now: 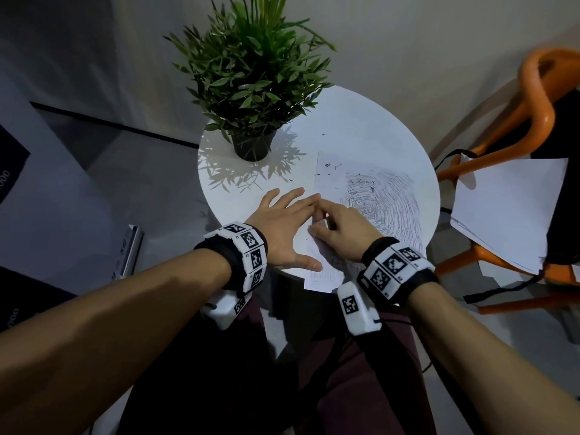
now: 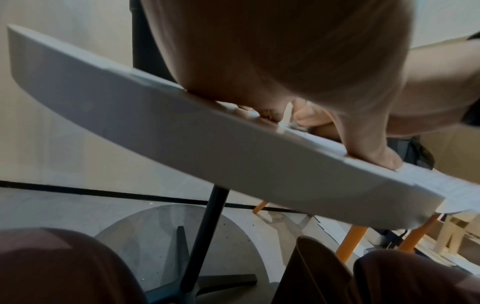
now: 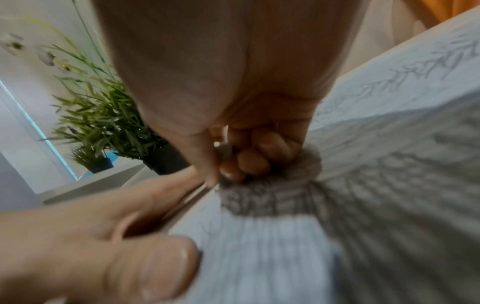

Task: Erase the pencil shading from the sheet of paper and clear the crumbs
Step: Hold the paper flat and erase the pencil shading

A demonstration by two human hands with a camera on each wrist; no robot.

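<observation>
A white sheet of paper (image 1: 329, 183) lies on the right half of the round white table (image 1: 361, 120). Dense pencil shading (image 1: 386, 202) covers its right side, and dark eraser crumbs (image 1: 328, 166) are scattered over its upper part. My left hand (image 1: 282, 224) lies flat with fingers spread, thumb (image 2: 384, 156) and fingertips pressing the sheet's left edge. My right hand (image 1: 339, 227) is curled just right of it, pinching a small eraser (image 3: 223, 149) against the paper (image 3: 272, 257). The eraser is mostly hidden by the fingers.
A potted plant (image 1: 251, 89) stands at the table's far left, with a few crumbs (image 1: 323, 134) on the bare table beside it. An orange chair (image 1: 533, 105) to the right holds loose sheets (image 1: 508, 208). The table's near rim (image 2: 182, 133) is just under my wrists.
</observation>
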